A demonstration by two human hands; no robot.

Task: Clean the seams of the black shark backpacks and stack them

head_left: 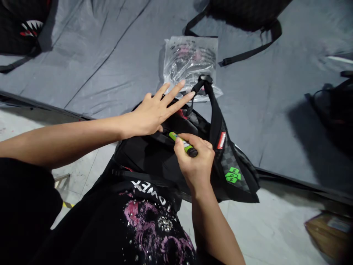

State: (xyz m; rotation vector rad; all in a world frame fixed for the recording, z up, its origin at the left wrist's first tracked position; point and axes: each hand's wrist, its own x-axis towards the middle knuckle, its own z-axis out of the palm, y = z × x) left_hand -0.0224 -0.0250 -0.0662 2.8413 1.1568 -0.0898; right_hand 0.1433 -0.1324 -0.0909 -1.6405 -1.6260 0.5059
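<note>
A black backpack [154,154] lies across the table's near edge, partly overhanging it, with a checkered side, a red label and green patches. My left hand [154,108] rests on its upper part, fingers spread. In my right hand [194,158] is a green marker pen [180,141] with a black end, gripped between thumb and fingers. The pen's tip points at the black fabric close to my left thumb; whether it touches cannot be made out. Just beyond the backpack, a clear plastic bag [190,55] with dark printing lies on the table, the bag's strap loop overlapping it.
Grey sheeting covers the table [118,62]. Other black bags lie at the far left [24,33], the far edge [245,13] and the right [339,114]; one strap reaches toward the plastic bag. A cardboard box [328,233] stands on the floor at lower right.
</note>
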